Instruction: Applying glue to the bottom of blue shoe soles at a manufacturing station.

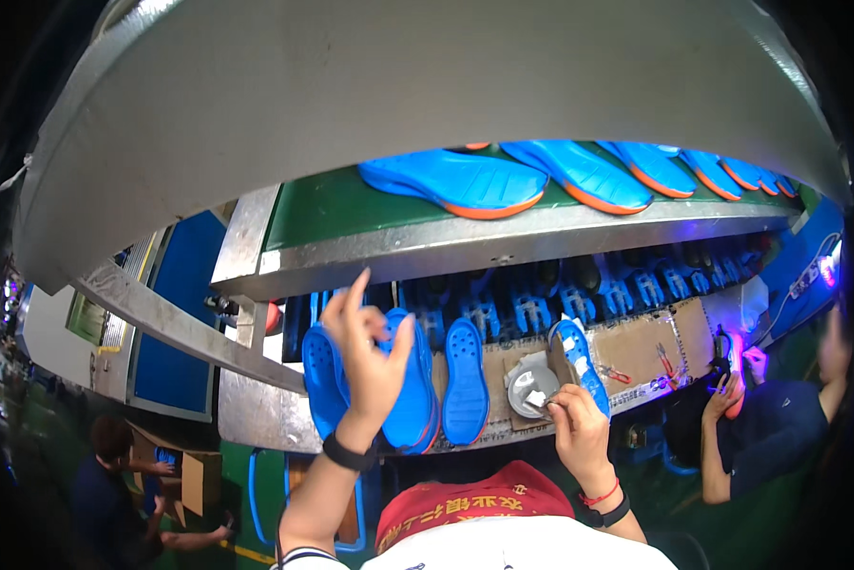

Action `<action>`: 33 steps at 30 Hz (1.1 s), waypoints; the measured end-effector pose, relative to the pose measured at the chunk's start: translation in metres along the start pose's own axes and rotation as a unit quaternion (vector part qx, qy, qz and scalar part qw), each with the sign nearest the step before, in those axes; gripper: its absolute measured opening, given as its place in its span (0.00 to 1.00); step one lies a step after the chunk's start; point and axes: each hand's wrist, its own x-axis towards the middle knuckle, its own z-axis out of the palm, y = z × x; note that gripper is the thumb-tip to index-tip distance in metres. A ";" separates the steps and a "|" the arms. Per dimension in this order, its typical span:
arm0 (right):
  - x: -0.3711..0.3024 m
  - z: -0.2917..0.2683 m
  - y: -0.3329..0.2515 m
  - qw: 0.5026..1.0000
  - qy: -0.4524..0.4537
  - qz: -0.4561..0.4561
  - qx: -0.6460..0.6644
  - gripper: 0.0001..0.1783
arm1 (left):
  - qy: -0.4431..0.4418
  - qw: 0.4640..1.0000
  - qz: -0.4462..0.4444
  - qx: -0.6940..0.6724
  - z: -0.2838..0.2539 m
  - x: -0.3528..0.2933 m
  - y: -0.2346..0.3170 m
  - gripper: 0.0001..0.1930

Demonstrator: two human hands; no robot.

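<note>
My left hand (365, 353) is raised over blue shoe soles on the cardboard-covered bench, its fingers apart and nothing visible in them. Beneath and beside it lie a blue sole with holes (323, 385) and a larger blue sole with an orange-red edge (411, 404). A narrower blue sole (465, 385) lies to their right. My right hand (581, 427) has its fingertips pinched together by the rim of a grey bowl (520, 388); whatever they hold is too small to make out. White pieces (536, 398) sit in the bowl. Another blue sole (590, 375) lies just beyond that hand.
Above the bench runs a green conveyor belt (313, 211) carrying several blue soles with orange edges (484, 182). Its metal rail (503, 249) overhangs a row of blue soles. Red-handled pliers (617, 376) lie on the cardboard. Co-workers sit at right (774, 432) and lower left (113, 484).
</note>
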 end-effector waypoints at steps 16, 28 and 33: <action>-0.008 0.032 -0.006 0.997 -0.076 0.008 -0.008 0.06 | -0.095 0.804 -0.582 -0.080 -0.132 -0.221 -0.225 0.21; -0.007 0.035 -0.008 0.994 -0.107 0.001 0.014 0.06 | -0.125 0.788 -0.481 -0.364 -0.097 -0.167 -0.068 0.30; 0.009 0.035 -0.031 0.984 -0.125 -0.090 0.087 0.09 | -0.077 0.827 -0.401 -0.386 -0.060 -0.137 -0.024 0.30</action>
